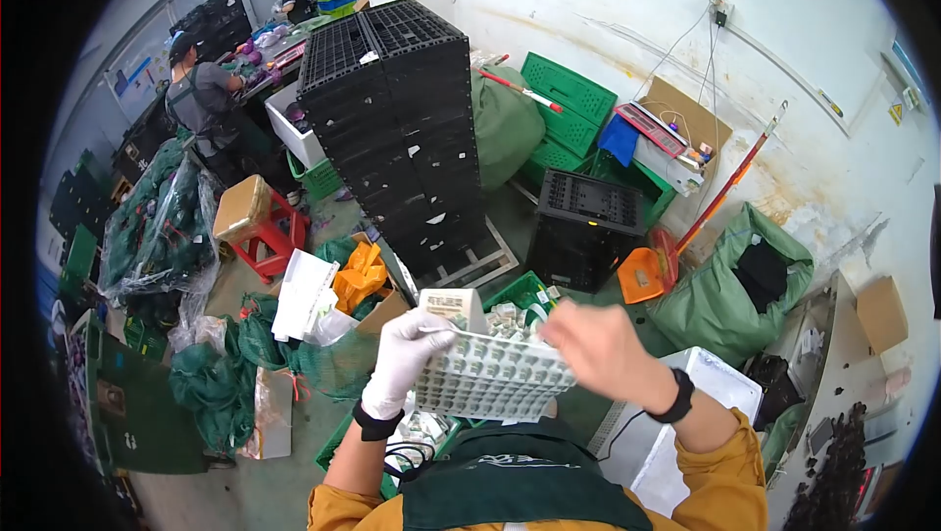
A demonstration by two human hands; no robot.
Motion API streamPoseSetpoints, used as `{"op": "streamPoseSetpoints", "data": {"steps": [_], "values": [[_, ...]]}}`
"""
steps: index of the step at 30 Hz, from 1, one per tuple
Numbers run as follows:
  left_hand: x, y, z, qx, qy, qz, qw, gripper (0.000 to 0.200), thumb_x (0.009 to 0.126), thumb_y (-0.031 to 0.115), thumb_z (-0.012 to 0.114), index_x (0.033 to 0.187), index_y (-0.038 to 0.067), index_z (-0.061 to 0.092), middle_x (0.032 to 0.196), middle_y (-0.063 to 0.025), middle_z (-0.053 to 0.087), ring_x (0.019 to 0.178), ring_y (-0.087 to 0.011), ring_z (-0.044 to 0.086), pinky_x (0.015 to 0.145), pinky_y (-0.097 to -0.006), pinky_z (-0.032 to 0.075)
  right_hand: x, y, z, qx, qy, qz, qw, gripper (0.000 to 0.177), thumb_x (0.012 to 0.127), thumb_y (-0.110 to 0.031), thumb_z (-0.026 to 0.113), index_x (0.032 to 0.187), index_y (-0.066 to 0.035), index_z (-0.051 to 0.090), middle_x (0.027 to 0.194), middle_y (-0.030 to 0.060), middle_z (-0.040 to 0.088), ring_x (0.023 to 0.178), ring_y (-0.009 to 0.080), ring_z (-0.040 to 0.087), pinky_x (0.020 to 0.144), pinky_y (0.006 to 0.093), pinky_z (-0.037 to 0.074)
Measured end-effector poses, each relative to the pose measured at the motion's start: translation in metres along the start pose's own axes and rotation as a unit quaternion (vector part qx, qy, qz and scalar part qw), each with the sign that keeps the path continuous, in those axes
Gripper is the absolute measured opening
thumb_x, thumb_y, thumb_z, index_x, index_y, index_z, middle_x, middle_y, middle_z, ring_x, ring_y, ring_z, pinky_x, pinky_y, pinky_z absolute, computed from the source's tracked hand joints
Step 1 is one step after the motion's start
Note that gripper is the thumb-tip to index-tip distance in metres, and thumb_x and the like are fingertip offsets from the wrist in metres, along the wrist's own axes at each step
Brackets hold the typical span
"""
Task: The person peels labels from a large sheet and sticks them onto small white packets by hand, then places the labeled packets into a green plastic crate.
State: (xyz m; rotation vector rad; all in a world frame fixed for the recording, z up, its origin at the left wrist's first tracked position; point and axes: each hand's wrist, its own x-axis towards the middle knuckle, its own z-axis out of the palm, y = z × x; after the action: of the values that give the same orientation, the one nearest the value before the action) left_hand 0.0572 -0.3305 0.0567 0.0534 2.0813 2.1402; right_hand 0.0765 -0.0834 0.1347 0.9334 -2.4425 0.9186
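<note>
A white sheet with rows of small raised cells (490,374) is held up in front of my body. My left hand (404,359), in a white glove, pinches its upper left corner. My bare right hand (600,350) is curled at its upper right edge; whether the fingertips grip the sheet is hidden. Behind the sheet stands a white box with print on it (453,305). Small pale packets (507,320) lie in a green basket (527,288) beyond the sheet. More packets (421,430) lie below my left hand.
Tall stacked black crates (392,129) stand ahead. A white foam box (696,423) is at my right, beside a green sack (725,310). A red stool (270,242) and green netting (211,384) are at left. Two people (211,104) work at a table further back.
</note>
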Motion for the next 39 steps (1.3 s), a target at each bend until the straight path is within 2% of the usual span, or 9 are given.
{"op": "streamPoseSetpoints", "data": {"steps": [4, 10, 11, 16, 23, 27, 30, 33, 39], "values": [[-0.005, 0.006, 0.020, 0.064, -0.116, 0.139, 0.981, 0.007, 0.070, 0.001, 0.069, 0.075, 0.001, 0.065, 0.081, -0.0044, 0.062, 0.076, -0.0113, 0.058, 0.070, -0.0244, 0.045, 0.008, 0.030, 0.029, 0.148, -0.192, 0.178, 0.954, 0.022, 0.081, -0.021, 0.060, 0.074, 0.000, 0.058, 0.063, 0.0144, 0.059, 0.055, 0.0243, 0.059, 0.052, 0.0358, 0.045], [-0.010, -0.006, 0.027, -0.006, -0.194, 0.034, 0.980, 0.007, 0.072, 0.004, 0.070, 0.077, 0.002, 0.065, 0.080, -0.0025, 0.062, 0.076, -0.0096, 0.057, 0.070, -0.0235, 0.046, 0.020, 0.040, 0.052, 0.450, -0.052, 0.247, 0.856, 0.022, 0.084, -0.012, 0.058, 0.100, 0.002, 0.062, 0.085, 0.0062, 0.066, 0.075, 0.0064, 0.057, 0.065, 0.0247, 0.047], [-0.016, -0.010, 0.026, 0.013, -0.189, -0.006, 0.982, 0.007, 0.074, 0.004, 0.069, 0.078, 0.002, 0.065, 0.079, -0.0023, 0.062, 0.074, -0.0090, 0.057, 0.069, -0.0228, 0.045, 0.024, 0.053, 0.043, 0.401, -0.068, 0.281, 0.869, 0.023, 0.085, -0.012, 0.058, 0.102, 0.004, 0.062, 0.095, 0.0044, 0.065, 0.083, 0.0076, 0.057, 0.075, 0.0222, 0.046], [-0.024, -0.012, 0.029, 0.026, -0.086, 0.042, 0.995, 0.005, 0.071, 0.000, 0.068, 0.075, 0.000, 0.065, 0.078, -0.0042, 0.062, 0.070, -0.0104, 0.056, 0.065, -0.0234, 0.045, 0.021, 0.043, 0.034, 0.211, -0.040, 0.238, 0.947, 0.021, 0.084, -0.013, 0.060, 0.070, 0.001, 0.052, 0.058, -0.0023, 0.044, 0.057, 0.0032, 0.037, 0.048, 0.0238, 0.033], [-0.026, -0.005, 0.029, 0.060, -0.062, 0.079, 0.993, 0.006, 0.071, 0.000, 0.068, 0.075, 0.000, 0.065, 0.080, -0.0039, 0.060, 0.071, -0.0104, 0.056, 0.065, -0.0235, 0.044, 0.009, 0.023, 0.061, 0.067, -0.019, 0.221, 0.973, 0.029, 0.079, -0.022, 0.067, 0.066, 0.000, 0.053, 0.052, 0.0006, 0.049, 0.050, 0.0059, 0.042, 0.045, 0.0255, 0.034], [-0.023, 0.000, 0.025, 0.046, -0.095, 0.107, 0.989, 0.006, 0.071, -0.001, 0.068, 0.076, 0.000, 0.065, 0.081, -0.0039, 0.061, 0.072, -0.0097, 0.057, 0.064, -0.0230, 0.045, 0.014, 0.027, 0.050, 0.215, -0.196, 0.240, 0.926, 0.025, 0.080, -0.022, 0.066, 0.074, 0.001, 0.059, 0.061, 0.0019, 0.059, 0.055, 0.0059, 0.047, 0.050, 0.0242, 0.040], [-0.022, -0.001, 0.025, 0.043, -0.133, 0.126, 0.982, 0.006, 0.071, -0.001, 0.069, 0.076, 0.000, 0.065, 0.082, -0.0045, 0.062, 0.074, -0.0095, 0.058, 0.065, -0.0227, 0.046, 0.010, 0.025, 0.063, 0.369, -0.106, 0.191, 0.903, 0.018, 0.082, -0.011, 0.060, 0.096, 0.000, 0.065, 0.079, 0.0063, 0.066, 0.069, 0.0076, 0.056, 0.064, 0.0234, 0.046], [-0.027, -0.012, 0.022, 0.011, -0.164, -0.038, 0.986, 0.006, 0.074, 0.004, 0.068, 0.077, 0.000, 0.064, 0.080, -0.0040, 0.061, 0.076, -0.0109, 0.057, 0.069, -0.0238, 0.045, 0.020, 0.049, 0.048, 0.457, -0.024, 0.335, 0.824, 0.015, 0.083, -0.007, 0.060, 0.089, 0.005, 0.063, 0.080, 0.0045, 0.064, 0.071, 0.0058, 0.055, 0.063, 0.0222, 0.045], [-0.028, -0.015, 0.026, 0.027, -0.076, 0.056, 0.995, 0.002, 0.074, 0.000, 0.065, 0.075, -0.001, 0.064, 0.077, -0.0047, 0.062, 0.072, -0.0109, 0.057, 0.067, -0.0246, 0.045, 0.015, 0.014, 0.047, 0.323, -0.012, 0.269, 0.907, 0.012, 0.077, -0.010, 0.066, 0.073, -0.002, 0.058, 0.055, -0.0048, 0.049, 0.052, -0.0001, 0.040, 0.045, 0.0192, 0.031]]}}
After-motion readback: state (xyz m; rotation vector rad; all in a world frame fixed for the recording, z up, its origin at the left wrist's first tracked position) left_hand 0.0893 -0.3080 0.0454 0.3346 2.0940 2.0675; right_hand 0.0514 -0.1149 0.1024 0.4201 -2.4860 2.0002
